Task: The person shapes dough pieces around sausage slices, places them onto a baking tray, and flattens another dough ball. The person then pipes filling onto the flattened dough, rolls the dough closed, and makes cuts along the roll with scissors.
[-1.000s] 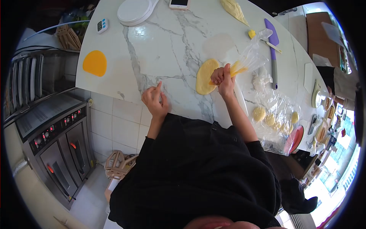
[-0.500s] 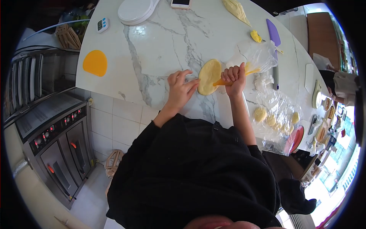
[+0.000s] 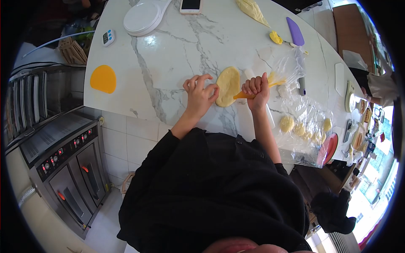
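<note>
Pretty much dead centre of the frame there's a soft, flattened oval of pale yellow dough (image 3: 228,86), smooth on top with a few shallow dimples, lying on a glossy white bench (image 3: 168,55) with grey marble-type veining. The right hand (image 3: 257,90), just right of centre, has its grip wrapped in a fist around a clear piping bag (image 3: 276,80), thumb up. Thick orange-yellow filling shows through the thin plastic, and the narrow end points at the dough's lower right edge; can't tell if it actually touches. The left hand (image 3: 201,96) is at the dough's left edge, thumb and finger curled into a loop. Honestly can't tell whether that grip is closed or has a bit of the rim in it.

Right of the frame, some rounded dough balls (image 3: 287,123) sit under a crinkly, shiny plastic sheet (image 3: 310,114), with a smooth red plate (image 3: 331,147) at its lower right edge. Upper right you've got a flat purple spatula (image 3: 295,31), a yellow-smeared blob (image 3: 275,37) on a thin handle, and a plump, pale, cone-shaped bag (image 3: 253,12). Over on the left is a flat, round-topped orange scraper (image 3: 103,79), and upper left a round white scale (image 3: 142,17) with a slick top.
</note>
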The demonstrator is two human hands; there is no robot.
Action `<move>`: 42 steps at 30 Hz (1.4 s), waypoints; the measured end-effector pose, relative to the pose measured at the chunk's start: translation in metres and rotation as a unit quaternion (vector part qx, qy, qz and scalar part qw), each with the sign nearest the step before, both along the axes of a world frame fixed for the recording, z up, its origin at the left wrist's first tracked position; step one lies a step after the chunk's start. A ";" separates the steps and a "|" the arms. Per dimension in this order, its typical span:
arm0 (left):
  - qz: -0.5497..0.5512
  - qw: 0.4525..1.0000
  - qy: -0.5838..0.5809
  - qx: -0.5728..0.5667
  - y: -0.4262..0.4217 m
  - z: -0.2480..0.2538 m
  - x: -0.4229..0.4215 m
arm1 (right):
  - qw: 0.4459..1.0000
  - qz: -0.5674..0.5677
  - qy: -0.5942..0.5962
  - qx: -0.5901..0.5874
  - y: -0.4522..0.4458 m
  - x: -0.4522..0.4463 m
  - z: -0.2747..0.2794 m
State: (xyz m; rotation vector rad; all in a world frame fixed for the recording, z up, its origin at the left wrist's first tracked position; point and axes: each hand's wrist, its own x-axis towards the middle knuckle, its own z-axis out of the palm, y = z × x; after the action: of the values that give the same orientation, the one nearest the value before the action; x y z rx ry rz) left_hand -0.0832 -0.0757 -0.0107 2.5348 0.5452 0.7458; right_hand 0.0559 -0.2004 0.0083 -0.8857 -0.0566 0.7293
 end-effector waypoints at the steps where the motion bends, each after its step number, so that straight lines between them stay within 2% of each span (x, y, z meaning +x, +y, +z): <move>1: 0.009 1.000 0.001 -0.006 0.002 0.001 0.000 | 1.000 -0.001 0.001 -0.002 0.000 0.001 0.000; 6: 0.047 0.999 -0.004 -0.021 0.014 0.003 -0.007 | 1.000 0.000 0.005 -0.005 0.005 0.001 0.001; 11: 0.260 0.965 -0.028 -0.033 0.066 -0.026 -0.042 | 0.998 0.048 -0.023 -0.023 0.018 -0.013 0.000; 13: 0.335 0.941 0.037 0.036 0.084 -0.027 -0.068 | 0.997 0.053 -0.051 -0.029 0.021 -0.016 -0.009; 16: 0.390 0.920 0.026 0.031 0.100 -0.029 -0.098 | 0.992 0.070 -0.100 -0.045 0.024 -0.016 -0.015; 21: 0.421 0.907 0.010 0.014 0.098 -0.022 -0.118 | 0.986 0.080 -0.126 -0.078 0.028 -0.013 -0.014; 23: 0.427 0.904 0.000 0.000 0.096 -0.021 -0.117 | 0.988 0.072 -0.128 -0.055 0.029 -0.010 -0.018; 42: 0.405 0.914 -0.020 -0.009 0.097 -0.020 -0.103 | 0.984 0.024 -0.171 -0.051 0.053 0.020 -0.026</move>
State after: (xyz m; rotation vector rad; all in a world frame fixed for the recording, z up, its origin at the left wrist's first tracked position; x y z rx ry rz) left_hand -0.1867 0.0210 -0.0305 2.2146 1.6203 1.0378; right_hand 0.0757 -0.1476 -0.0180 -1.1033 -0.3492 0.6234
